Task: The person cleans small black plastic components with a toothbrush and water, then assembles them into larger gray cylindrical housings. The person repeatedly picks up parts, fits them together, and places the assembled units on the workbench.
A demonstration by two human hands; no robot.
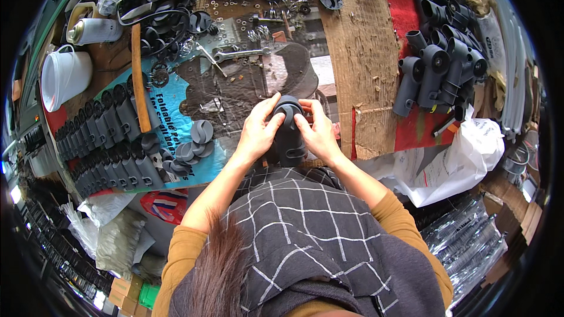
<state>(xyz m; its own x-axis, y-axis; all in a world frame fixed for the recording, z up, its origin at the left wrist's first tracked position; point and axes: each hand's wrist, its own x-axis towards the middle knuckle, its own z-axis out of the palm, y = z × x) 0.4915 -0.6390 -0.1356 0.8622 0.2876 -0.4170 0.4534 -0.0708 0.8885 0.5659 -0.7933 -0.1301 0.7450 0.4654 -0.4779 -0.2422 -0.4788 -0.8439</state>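
At the near edge of the table, my left hand (256, 128) and my right hand (321, 134) close around a dark grey plastic tubular fitting (291, 148). Both thumbs press on the round knob cap (287, 110) at its top end, while the fingers wrap its sides. The fitting's lower end points toward my checked apron (305, 208). Just left of my left forearm lies a small heap of loose grey knob caps (197, 145). Beyond my hands, a metal spanner (244, 54) rests on a worn, dirty sheet.
Rows of grey fittings (111, 118) line the left side beside a long wooden handle (140, 76). A white bucket (67, 76) and a spray can (97, 31) stand farther left. More fittings (436, 64) pile up at right, near a white plastic bag (464, 155). Loose springs (258, 32) lie at the back.
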